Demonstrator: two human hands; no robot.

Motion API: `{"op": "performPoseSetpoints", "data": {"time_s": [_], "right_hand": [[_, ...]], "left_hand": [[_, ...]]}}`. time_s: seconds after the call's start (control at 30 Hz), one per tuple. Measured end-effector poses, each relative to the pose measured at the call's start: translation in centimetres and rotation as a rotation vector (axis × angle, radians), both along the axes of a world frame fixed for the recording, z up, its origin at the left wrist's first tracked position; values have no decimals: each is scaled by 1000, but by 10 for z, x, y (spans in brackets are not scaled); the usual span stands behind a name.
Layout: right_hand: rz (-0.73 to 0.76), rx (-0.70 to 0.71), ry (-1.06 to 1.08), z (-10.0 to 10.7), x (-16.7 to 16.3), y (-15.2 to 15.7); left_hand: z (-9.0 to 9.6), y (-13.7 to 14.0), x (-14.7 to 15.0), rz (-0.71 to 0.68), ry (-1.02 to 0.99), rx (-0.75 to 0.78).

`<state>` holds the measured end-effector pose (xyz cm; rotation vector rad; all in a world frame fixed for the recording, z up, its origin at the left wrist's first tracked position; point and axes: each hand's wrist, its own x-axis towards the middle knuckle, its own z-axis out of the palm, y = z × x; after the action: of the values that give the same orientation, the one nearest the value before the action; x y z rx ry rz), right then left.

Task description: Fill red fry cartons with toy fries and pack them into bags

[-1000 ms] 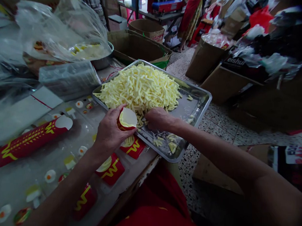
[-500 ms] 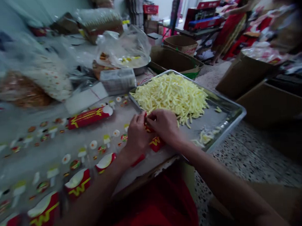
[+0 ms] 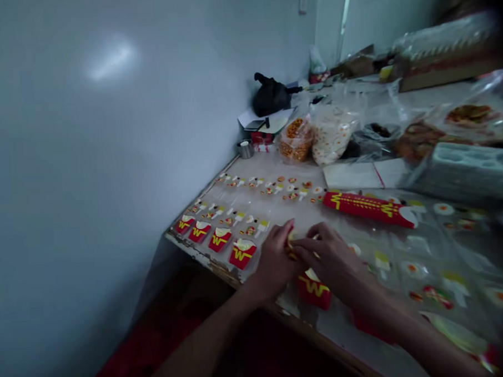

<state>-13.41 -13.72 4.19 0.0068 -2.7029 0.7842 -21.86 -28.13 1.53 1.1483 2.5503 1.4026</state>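
Observation:
My left hand (image 3: 279,257) is closed around a small red fry carton, mostly hidden by the fingers, with pale yellow showing at its top. Close against it, my right hand (image 3: 335,257) has its fingers pinched together. Pale yellow fry-shaped pieces (image 3: 316,255) show between those fingers, though blurred. Below the hands lies another red carton (image 3: 314,291) with a yellow W-like mark. To the left, several similar cartons (image 3: 242,254) with pale tops line the table's front edge. Small food-shaped pieces (image 3: 236,217) lie in rows on clear plastic behind them.
A long red printed stack or sleeve (image 3: 367,210) lies on the table (image 3: 254,167) behind my right hand. Farther back are bags of orange pieces (image 3: 297,142) and white pieces (image 3: 332,135), a metal cup (image 3: 245,149) and a wrapped pale tray (image 3: 475,165). A wall (image 3: 87,162) rises at left.
My view has swung left, and the metal tray of yellow fries has left the picture. Both hands have moved left along the row of cartons, still close together at a red carton.

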Motion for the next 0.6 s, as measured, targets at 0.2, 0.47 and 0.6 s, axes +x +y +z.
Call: {"op": "performPoseSetpoints", "data": {"time_s": [0.2,0.47,0.6], "right_hand": [[35,-206,86,4,-58,-23],[85,-232,-109,-36,-22,16],[-62,-129,-32,-53,12,40]], "left_hand": [[9,-95,-141,445,49,-388],[32,-114,-360,721,34,-630],[20,-95,-390,681,30,-775]]}}
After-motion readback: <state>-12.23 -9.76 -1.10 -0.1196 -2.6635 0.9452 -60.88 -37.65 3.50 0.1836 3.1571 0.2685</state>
